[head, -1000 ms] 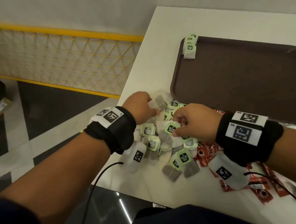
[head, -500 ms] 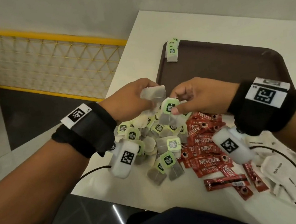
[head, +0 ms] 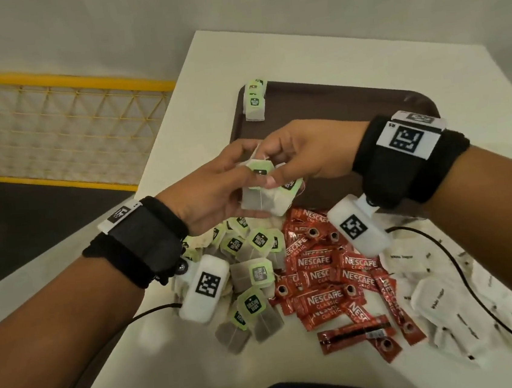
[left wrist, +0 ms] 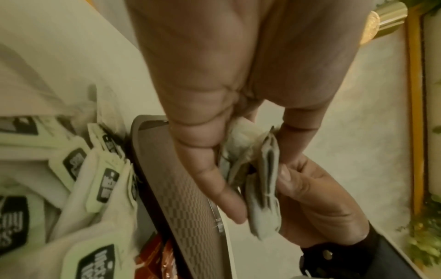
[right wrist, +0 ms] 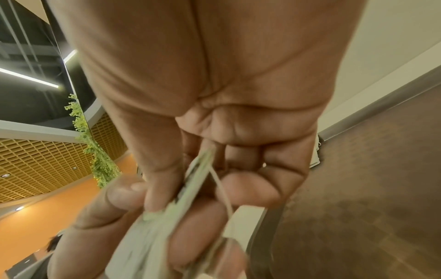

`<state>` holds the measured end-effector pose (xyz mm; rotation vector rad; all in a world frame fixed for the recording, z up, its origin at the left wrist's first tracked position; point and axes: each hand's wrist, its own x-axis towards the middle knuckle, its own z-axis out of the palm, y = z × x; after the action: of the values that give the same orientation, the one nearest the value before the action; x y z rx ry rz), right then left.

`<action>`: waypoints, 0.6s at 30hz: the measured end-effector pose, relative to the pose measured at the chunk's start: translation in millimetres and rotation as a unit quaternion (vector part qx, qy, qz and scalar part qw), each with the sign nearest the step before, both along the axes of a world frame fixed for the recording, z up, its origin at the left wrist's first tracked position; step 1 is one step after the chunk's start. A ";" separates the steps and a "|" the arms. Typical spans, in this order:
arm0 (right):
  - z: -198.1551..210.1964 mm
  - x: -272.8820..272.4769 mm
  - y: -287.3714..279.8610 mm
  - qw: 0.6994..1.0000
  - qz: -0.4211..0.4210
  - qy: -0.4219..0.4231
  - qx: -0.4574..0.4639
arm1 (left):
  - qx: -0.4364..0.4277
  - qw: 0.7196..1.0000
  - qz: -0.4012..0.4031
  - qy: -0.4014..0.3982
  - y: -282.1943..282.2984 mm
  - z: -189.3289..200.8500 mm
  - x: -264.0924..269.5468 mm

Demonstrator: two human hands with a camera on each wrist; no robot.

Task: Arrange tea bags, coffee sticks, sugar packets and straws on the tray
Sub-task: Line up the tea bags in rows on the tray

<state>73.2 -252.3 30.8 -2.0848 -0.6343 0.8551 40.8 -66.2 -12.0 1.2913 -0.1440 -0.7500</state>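
Both hands have come up off the pile since a moment ago and now meet in the middle of the head view, holding a small bunch of white paper tea bags with green tags [head: 263, 190] [left wrist: 259, 181] [right wrist: 181, 198] between them. On the left, the left hand [head: 213, 195] [left wrist: 229, 105] has its thumb and fingers curled round the bunch. Below it, at lower middle, lies a loose pile of tea bags [head: 250, 276] on the white square table [head: 359, 44]. Just right of that pile sit red shiny coffee sticks [head: 324, 284], then white paper sugar packets [head: 433, 298] at lower right. The right hand [head: 304, 154] [right wrist: 214, 132] pinches the same bunch from the right side. Behind the hands is the dark brown plastic tray [head: 350, 108], with a neat stack of tea bags [head: 254, 102] in its upper left corner.
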 end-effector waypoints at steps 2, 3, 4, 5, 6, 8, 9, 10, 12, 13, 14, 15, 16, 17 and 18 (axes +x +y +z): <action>1.1 2.1 -3.6 0.999 0.006 0.029 0.010 | -0.031 0.999 0.001 0.011 -1.4 -0.6 0.8; 1.5 3.6 -5.5 0.999 0.003 0.045 0.015 | -0.041 0.999 0.007 0.015 -1.7 -1.3 1.1; 1.3 5.1 -7.0 0.998 -0.002 0.057 0.021 | -0.044 0.999 0.015 0.018 -2.0 -3.3 2.2; 1.5 6.3 -8.0 0.998 -0.008 0.061 0.023 | -0.046 0.999 0.023 0.017 -2.4 -5.3 3.8; 1.4 8.0 -8.9 0.998 -0.014 0.054 0.021 | -0.047 0.998 0.030 0.014 -2.9 -7.4 5.2; 0.7 10.7 -9.7 0.999 -0.034 0.022 0.006 | -0.050 0.998 0.047 0.006 -3.6 -9.8 7.6; 0.3 11.0 -9.8 0.999 -0.048 0.007 0.002 | -0.051 0.997 0.059 0.002 -3.8 -10.4 9.0; -0.6 11.5 -10.0 0.998 -0.063 -0.004 0.004 | -0.052 0.996 0.074 -0.003 -4.3 -10.6 10.6; -2.8 12.3 -11.4 0.994 -0.104 -0.013 0.035 | -0.058 0.991 0.116 -0.021 -5.6 -10.3 15.1; -3.6 12.4 -12.1 0.989 -0.132 -0.002 0.062 | -0.061 0.987 0.142 -0.036 -6.1 -10.3 18.3; -5.2 13.0 -12.7 0.983 -0.162 0.016 0.084 | -0.061 0.983 0.165 -0.057 -6.4 -10.0 21.9; -6.7 13.3 -13.1 0.977 -0.188 0.038 0.096 | -0.059 0.978 0.184 -0.079 -6.9 -9.3 25.7; -8.9 13.7 -13.6 0.971 -0.207 0.059 0.101 | -0.058 0.973 0.198 -0.099 -8.2 -8.5 28.9; -11.7 14.1 -13.5 0.966 -0.223 0.077 0.108 | -0.057 0.970 0.209 -0.114 -9.6 -7.3 32.0; -15.0 15.6 -13.0 0.958 -0.242 0.089 0.123 | -0.058 0.966 0.218 -0.125 -11.6 -6.1 34.8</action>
<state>88.8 -265.3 15.9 -1.7979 -0.1114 0.6322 75.6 -77.8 -18.2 1.2432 -0.1005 -0.1988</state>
